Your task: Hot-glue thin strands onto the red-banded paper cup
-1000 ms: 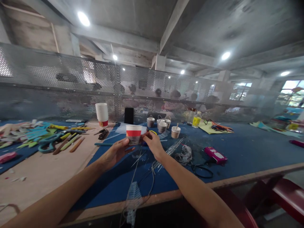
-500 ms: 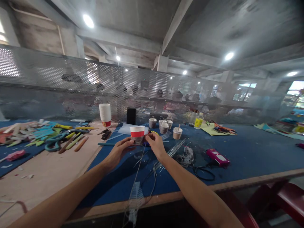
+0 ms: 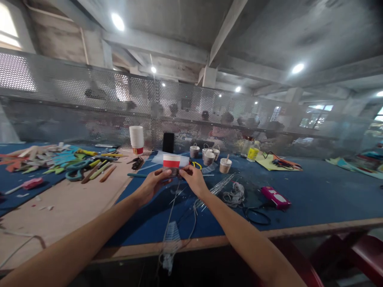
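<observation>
Grips red-banded paper cup [image 3: 171, 161] in fingers [image 3: 164, 173] of left hand [image 3: 153, 185]; pinches grey cord [image 3: 174, 201] at cup's side with right hand [image 3: 194, 181].

Cup [image 3: 171, 161] partly behind left hand [image 3: 153, 182]

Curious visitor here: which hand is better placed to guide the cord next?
Probably the right hand: the grey cord rises toward it beside the paper cup, while the left hand supports the cup's opposite side.
</observation>
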`<state>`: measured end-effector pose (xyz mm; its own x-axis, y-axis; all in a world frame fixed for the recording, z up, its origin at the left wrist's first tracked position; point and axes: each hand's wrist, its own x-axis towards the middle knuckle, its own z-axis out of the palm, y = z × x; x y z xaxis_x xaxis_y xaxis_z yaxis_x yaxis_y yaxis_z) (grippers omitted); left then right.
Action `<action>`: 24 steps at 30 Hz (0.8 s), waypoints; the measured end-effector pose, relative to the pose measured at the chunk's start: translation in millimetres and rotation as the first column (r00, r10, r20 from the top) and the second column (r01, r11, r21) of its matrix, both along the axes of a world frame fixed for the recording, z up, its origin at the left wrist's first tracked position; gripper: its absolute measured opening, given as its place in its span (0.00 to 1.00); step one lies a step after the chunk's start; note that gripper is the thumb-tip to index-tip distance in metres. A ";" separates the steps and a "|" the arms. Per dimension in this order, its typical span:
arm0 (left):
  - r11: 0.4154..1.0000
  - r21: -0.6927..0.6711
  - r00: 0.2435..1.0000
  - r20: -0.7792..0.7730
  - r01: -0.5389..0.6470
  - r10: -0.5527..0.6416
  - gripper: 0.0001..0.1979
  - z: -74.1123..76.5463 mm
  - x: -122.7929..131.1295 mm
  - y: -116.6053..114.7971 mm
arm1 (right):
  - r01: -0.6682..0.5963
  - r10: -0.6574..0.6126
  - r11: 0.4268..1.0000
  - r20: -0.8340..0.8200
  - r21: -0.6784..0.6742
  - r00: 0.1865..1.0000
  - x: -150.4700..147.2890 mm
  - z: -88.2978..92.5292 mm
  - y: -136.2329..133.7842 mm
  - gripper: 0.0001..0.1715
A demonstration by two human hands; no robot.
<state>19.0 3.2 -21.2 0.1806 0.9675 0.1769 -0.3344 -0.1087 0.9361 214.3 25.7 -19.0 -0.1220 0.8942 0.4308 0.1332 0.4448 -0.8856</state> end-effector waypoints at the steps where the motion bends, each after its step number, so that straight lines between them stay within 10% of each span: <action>1: 1.000 0.012 1.000 0.008 0.012 -0.012 0.22 -0.1 -0.9 0.4 | -0.006 0.006 1.000 -0.001 -0.007 1.000 -0.3 -0.6 1.2 0.09; 24: 0.992 -0.018 0.990 0.065 0.123 -0.122 0.17 -1.0 -3.3 1.5 | 0.054 -0.054 0.998 0.021 0.027 0.998 1.8 7.0 -0.7 0.08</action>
